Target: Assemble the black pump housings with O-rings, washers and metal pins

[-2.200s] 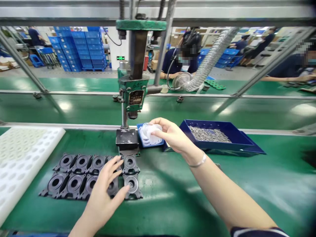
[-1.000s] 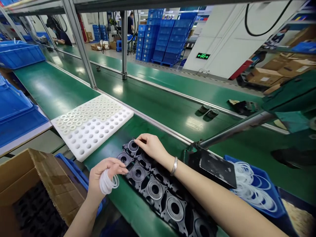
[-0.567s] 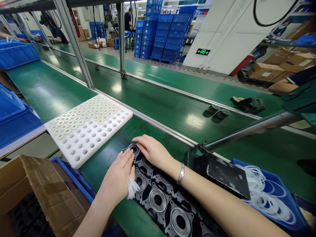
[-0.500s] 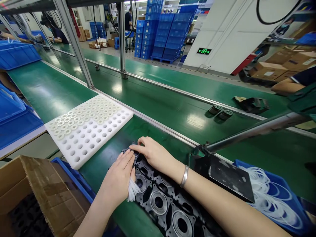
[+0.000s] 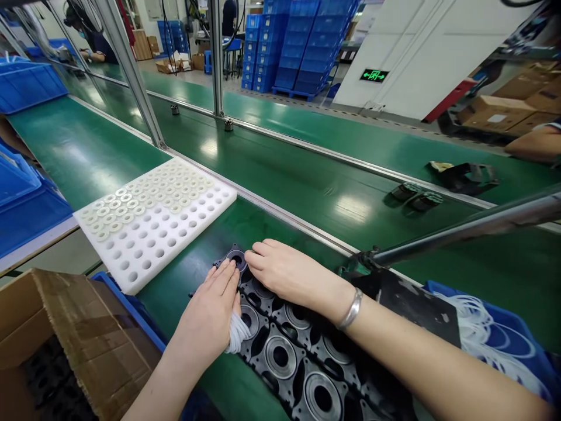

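Note:
Black round-holed housings with metal-looking rims lie in rows on the green bench, below and between my hands. My left hand is curled round a bundle of thin white rings, which sticks out below its fingers. Its fingertips rest at the edge of the farthest housing. My right hand, with a silver bracelet on the wrist, is just right of that housing. Its fingers are bent and close together over the parts; anything between them is hidden.
A white holed tray, partly filled with pale washers, lies at left. An open cardboard box stands front left. A blue bin of white rings is at right, beside a black block and a slanted metal bar.
My right hand has drawn back slightly to the right from the farthest housing, uncovering its centre. My left hand stays beside it with the white rings. The view has shifted a little.

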`<state>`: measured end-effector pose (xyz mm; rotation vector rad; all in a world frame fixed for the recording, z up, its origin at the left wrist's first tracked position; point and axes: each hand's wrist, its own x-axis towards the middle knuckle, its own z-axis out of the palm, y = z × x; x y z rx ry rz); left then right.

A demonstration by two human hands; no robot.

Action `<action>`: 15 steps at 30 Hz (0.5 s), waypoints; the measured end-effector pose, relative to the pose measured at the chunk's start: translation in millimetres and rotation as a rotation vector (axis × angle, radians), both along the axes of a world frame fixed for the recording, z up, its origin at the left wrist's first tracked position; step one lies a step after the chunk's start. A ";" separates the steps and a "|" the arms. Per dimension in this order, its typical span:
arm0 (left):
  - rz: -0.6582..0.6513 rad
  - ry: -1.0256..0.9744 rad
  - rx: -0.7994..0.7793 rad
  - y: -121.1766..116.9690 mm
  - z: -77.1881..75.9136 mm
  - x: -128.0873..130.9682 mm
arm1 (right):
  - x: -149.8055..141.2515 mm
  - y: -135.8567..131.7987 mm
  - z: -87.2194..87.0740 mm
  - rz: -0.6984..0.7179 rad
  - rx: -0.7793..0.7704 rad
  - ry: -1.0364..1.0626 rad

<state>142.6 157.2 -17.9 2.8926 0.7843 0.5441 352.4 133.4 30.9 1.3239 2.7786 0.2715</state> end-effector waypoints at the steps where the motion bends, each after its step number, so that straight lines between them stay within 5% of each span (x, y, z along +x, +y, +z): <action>1: 0.003 -0.003 -0.008 -0.4 -1.5 0.4 | -1.1 -0.7 -0.8 -0.004 -0.010 0.014; 6: -0.005 -0.038 -0.044 0.7 -5.3 -0.5 | -6.0 -8.2 -16.9 -0.064 -0.067 0.290; 10: 0.039 -0.208 -0.147 -1.3 0.0 -2.5 | -9.1 -26.3 -18.3 -0.243 -0.080 0.867; 13: 0.065 -0.378 -0.269 -7.2 6.9 -1.9 | -14.2 -44.3 -8.3 -0.385 -0.392 1.240; 15: 0.058 -0.421 -0.320 -11.5 10.7 0.2 | -18.6 -54.0 -2.9 -0.378 -0.609 1.310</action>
